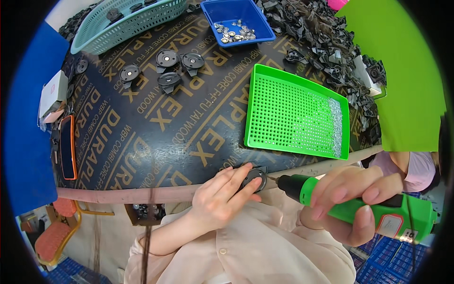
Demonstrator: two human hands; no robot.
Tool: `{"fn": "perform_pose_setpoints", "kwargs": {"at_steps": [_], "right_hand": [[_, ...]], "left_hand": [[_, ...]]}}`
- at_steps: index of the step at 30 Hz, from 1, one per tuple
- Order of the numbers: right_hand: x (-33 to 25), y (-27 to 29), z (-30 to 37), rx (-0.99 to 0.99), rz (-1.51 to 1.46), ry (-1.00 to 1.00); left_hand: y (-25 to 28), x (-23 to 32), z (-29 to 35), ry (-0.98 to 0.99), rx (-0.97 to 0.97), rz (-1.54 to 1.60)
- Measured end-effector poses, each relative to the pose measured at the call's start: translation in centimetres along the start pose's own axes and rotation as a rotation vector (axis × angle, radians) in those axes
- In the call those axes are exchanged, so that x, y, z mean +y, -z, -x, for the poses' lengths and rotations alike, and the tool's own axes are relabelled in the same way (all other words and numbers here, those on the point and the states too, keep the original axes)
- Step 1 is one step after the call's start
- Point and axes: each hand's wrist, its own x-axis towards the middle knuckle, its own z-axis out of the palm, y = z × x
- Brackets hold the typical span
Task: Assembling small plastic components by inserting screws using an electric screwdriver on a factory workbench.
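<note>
Through the head camera I saw the left hand (pixel 215 201) at six o'clock, its fingers spread over a round black part (pixel 257 174) and holding it at the near edge of the table (pixel 156 151), toward five o'clock. At four o'clock I had the right hand (pixel 359 201) wrapped around a green power screwdriver (pixel 347 212), its bit (pixel 273 179) pointing left at the part's rim; I could not tell whether it touched. A green tray (pixel 279 104) lay at two o'clock, small silvery pieces (pixel 336 128) banked along its right end. At twelve stood a blue bin (pixel 248 41) with metal bits (pixel 239 34) inside. Four more black parts (pixel 168 71) sat near eleven, just below a pale teal basket (pixel 127 29). A phone (pixel 69 147) rested at nine.
</note>
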Motion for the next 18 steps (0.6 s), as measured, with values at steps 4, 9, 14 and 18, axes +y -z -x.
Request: {"fn": "perform_pose_setpoints", "kwargs": {"at_steps": [4, 9, 14, 18], "right_hand": [[0.6, -0.7, -0.6, -0.081, 0.064, -0.005], [1.0, -0.6, -0.9, -0.105, 0.048, -0.005], [0.3, 0.7, -1.7, 0.117, -0.075, 0.198], [2.8, 1.3, -2.6, 0.265, 0.107, 0.103]], "left_hand": [[-0.1, 0.1, 0.2, 0.01, 0.001, -0.01], [0.1, 0.2, 0.2, 0.004, -0.013, -0.022], [0.1, -0.2, 0.2, -0.02, -0.008, -0.055], [0.0, -0.1, 0.0, -0.011, -0.007, -0.034]]}}
